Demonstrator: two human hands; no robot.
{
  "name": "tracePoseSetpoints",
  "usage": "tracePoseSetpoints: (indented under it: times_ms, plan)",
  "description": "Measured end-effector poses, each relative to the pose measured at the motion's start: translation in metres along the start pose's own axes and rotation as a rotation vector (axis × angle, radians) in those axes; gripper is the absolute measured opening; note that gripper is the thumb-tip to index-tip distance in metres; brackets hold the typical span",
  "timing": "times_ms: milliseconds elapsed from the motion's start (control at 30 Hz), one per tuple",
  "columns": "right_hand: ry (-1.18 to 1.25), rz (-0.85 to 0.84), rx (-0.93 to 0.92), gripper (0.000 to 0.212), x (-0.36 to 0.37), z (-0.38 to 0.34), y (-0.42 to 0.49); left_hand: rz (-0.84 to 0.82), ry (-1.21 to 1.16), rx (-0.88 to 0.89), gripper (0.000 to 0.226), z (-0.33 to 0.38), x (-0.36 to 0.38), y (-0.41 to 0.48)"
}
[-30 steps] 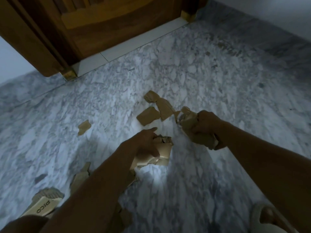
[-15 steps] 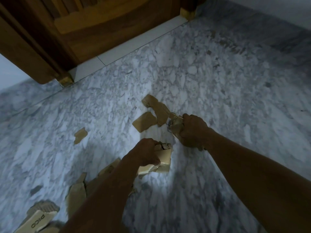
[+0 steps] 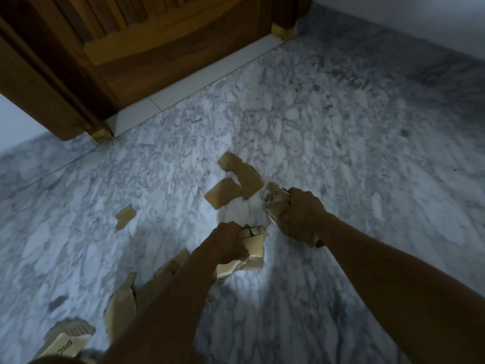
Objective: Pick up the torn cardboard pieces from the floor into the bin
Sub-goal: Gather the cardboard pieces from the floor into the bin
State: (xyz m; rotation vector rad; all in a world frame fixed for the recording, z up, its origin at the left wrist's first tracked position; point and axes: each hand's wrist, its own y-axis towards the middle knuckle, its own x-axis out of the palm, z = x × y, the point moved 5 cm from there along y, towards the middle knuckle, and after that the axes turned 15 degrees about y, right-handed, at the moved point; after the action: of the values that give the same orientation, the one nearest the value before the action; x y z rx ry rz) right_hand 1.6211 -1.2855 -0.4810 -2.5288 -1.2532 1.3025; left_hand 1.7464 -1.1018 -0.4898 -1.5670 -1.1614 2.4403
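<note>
My left hand (image 3: pixel 228 245) is closed around a stack of torn cardboard pieces (image 3: pixel 253 249), their pale edges sticking out past my fingers just above the marble floor (image 3: pixel 341 132). My right hand (image 3: pixel 299 214) is clenched on a crumpled wad of scraps (image 3: pixel 274 203), low and close to the floor. Ahead of my right hand three loose pieces (image 3: pixel 237 179) lie flat, touching or nearly so, not far from the wooden door (image 3: pixel 157 48). One small scrap (image 3: pixel 125 216) sits apart to the left, and bigger pieces (image 3: pixel 120 308) lie under my left forearm, one with printed letters (image 3: pixel 63 345) at the bottom edge. I see no bin.

The cardboard looks light and stiff, but it bends and crushes easily. Flat pieces on smooth marble will likely slide rather than lift, so I would catch a ragged edge with a fingertip and pinch there. With both hands this full, I judge that more scraps could spill.
</note>
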Motion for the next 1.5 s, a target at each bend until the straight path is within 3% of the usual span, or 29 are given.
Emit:
tracePoseSetpoints:
  times_ms: [100,167,233,333,433,533,633,733,900,1000,1067,1300,1400,1500]
  plan:
    - [0.083,-0.055,0.094,0.052,-0.008,0.015,-0.009,0.029,-0.092,-0.030,0.062,-0.003,-0.002,-0.004]
    - [0.367,-0.096,0.162,0.045,-0.019,0.025,-0.024,0.076,-0.169,-0.077,0.075,-0.003,-0.010,-0.008]
    - [0.730,-0.061,0.226,0.047,-0.038,0.028,-0.051,0.163,-0.324,-0.105,0.069,0.007,-0.026,-0.013]
    - [1.097,0.080,0.215,0.051,-0.073,0.026,-0.098,0.209,-0.559,-0.006,0.068,0.065,-0.055,-0.022]
    - [1.293,0.311,0.157,0.035,-0.113,0.024,-0.154,0.131,-0.764,0.126,0.053,0.158,-0.084,-0.041]
    - [1.415,0.564,0.115,0.036,-0.158,0.035,-0.218,0.025,-0.700,0.297,0.047,0.252,-0.102,-0.072]
    - [1.404,0.707,0.099,0.042,-0.198,0.051,-0.282,-0.057,-0.629,0.425,0.053,0.323,-0.106,-0.112]
    - [1.395,0.818,0.123,0.036,-0.231,0.075,-0.340,-0.144,-0.639,0.552,0.049,0.386,-0.096,-0.149]
    - [1.505,1.030,0.102,0.074,-0.292,0.143,-0.443,-0.148,-0.525,0.734,0.041,0.512,-0.068,-0.205]
    - [1.480,1.166,0.073,0.065,-0.338,0.193,-0.523,-0.142,-0.512,0.807,0.059,0.602,-0.038,-0.245]
    - [1.429,1.245,0.092,0.053,-0.366,0.230,-0.580,-0.167,-0.546,0.840,0.051,0.661,-0.013,-0.283]
    - [0.880,1.615,0.296,0.045,-0.425,0.340,-0.796,-0.293,-0.572,1.022,0.027,0.842,0.100,-0.422]
    - [0.589,1.693,0.460,0.048,-0.431,0.366,-0.856,-0.279,-0.568,1.104,0.040,0.886,0.135,-0.461]
    - [0.382,1.684,0.620,0.055,-0.427,0.394,-0.899,-0.271,-0.482,1.137,0.034,0.911,0.176,-0.484]
